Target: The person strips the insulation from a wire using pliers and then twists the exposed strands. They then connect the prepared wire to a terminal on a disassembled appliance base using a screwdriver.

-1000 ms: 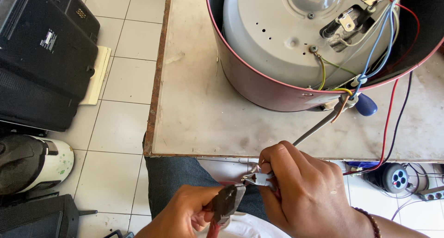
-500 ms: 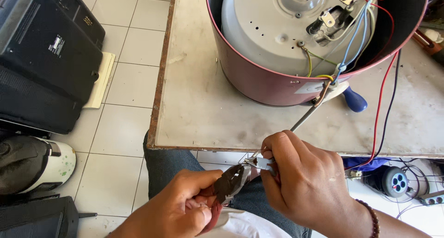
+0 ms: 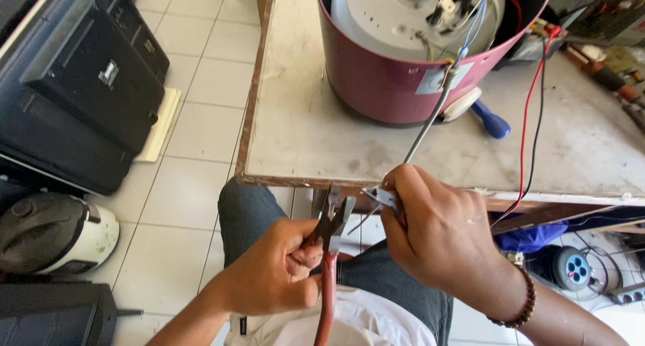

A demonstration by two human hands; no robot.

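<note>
My left hand (image 3: 279, 269) grips red-handled pliers (image 3: 332, 238) with the jaws apart and pointing up, just below the table edge. My right hand (image 3: 440, 228) pinches the end of a grey cable (image 3: 430, 114) and a small metal connector (image 3: 384, 198) beside the plier jaws. The cable runs up over the table into a dark red round appliance body (image 3: 396, 77), upturned, with a grey metal base and coloured wires showing inside.
The appliance stands on a worn grey table (image 3: 302, 117). A blue-handled screwdriver (image 3: 490, 121) lies beside it. Red and black wires (image 3: 531, 117) hang over the table edge. Black cases (image 3: 74, 84) and a white-and-grey appliance (image 3: 54, 232) sit on the tiled floor at left.
The view has tilted down and the appliance sits higher in frame. My left hand has raised the pliers, and their jaws now stand open next to the cable end in my right hand.
</note>
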